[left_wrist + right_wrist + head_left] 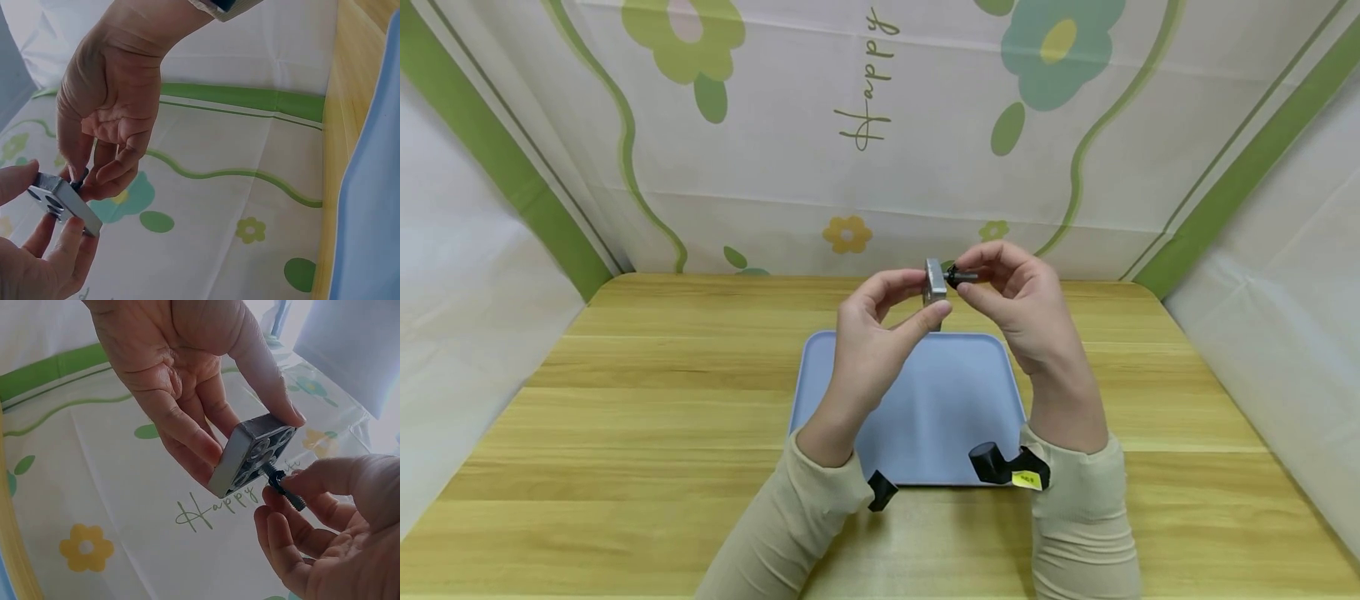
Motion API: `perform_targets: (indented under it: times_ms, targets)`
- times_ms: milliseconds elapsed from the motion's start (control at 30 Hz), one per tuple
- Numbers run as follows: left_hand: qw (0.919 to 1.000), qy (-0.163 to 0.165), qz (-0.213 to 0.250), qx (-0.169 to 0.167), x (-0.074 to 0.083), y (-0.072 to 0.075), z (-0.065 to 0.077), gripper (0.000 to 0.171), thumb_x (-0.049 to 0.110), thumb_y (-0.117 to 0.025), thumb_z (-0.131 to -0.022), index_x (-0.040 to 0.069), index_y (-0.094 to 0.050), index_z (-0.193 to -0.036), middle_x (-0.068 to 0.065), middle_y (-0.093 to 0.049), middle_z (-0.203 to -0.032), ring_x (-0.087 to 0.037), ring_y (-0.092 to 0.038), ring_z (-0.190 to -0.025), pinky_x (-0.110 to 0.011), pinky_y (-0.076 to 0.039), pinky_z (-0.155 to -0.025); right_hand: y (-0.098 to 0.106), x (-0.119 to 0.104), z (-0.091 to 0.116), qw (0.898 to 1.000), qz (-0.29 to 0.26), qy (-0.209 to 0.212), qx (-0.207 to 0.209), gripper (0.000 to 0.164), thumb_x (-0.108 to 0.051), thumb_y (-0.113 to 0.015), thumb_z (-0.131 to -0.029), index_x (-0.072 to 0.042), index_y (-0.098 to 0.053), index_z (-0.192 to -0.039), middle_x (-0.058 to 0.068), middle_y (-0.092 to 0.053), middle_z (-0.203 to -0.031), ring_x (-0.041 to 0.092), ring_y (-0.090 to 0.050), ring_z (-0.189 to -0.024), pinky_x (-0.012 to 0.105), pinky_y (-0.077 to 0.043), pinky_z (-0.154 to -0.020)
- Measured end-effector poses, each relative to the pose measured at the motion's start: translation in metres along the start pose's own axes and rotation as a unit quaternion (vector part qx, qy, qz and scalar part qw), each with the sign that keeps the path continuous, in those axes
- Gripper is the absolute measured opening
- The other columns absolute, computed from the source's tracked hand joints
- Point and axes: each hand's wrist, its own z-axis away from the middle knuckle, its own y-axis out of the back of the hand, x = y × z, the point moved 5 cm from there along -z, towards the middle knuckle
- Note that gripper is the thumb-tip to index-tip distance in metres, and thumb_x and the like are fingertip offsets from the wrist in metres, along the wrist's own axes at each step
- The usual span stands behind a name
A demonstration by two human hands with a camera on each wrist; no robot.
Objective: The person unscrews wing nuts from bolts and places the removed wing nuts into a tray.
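My left hand [872, 337] grips a small silver-grey metal block [935, 282] by its edges, thumb against one side and fingers against the other. Round recesses show in the block's face [258, 450] in the right wrist view. A threaded rod [295, 501] sticks out from the middle of that face. Around the rod sits a small black piece [275, 479], perhaps a nut or collar, which my right hand [1033, 312] pinches between thumb and forefinger. Holes mark the block's other side [55, 201] in the left wrist view. Both hands are raised above the tray's far edge.
A light blue tray [917, 417] lies on the wooden table [685, 417] beneath the hands. Behind the table hangs a white cloth [925, 183] with printed flowers. White side panels stand left and right. Black camera mounts [1009, 467] sit at the wrists.
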Motion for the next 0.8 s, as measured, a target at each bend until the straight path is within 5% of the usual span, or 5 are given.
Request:
perform_targets:
  times_ms: [333, 800]
  targets:
    - [1.0, 0.0, -0.003, 0.0, 0.0006, -0.0009, -0.0004, 0.035, 0.006, -0.078, -0.084, 0.0, -0.065, -0.117, -0.011, -0.066, -0.119, -0.017, -0.062, -0.115, -0.03, -0.061, -0.087, 0.0086, 0.0004, 0.001, 0.998, -0.017, -0.021, 0.056, 0.008, -0.013, -0.062, -0.098, -0.016, -0.069, -0.099, -0.002, -0.063, -0.088, 0.012, -0.06, -0.077, 0.019, -0.053, -0.067]
    - [1.0, 0.004, 0.0, -0.004, 0.0018, -0.0019, 0.0011, 0.035, 0.005, -0.078, -0.085, 0.0, -0.065, -0.117, -0.011, -0.066, -0.119, -0.017, -0.062, -0.116, -0.03, -0.061, -0.086, 0.0051, 0.0018, 0.0012, 0.998, -0.029, -0.045, 0.037, 0.013, -0.018, -0.056, -0.102, -0.012, -0.068, -0.1, -0.001, -0.059, -0.064, 0.01, -0.055, -0.058, 0.016, -0.043, -0.052]
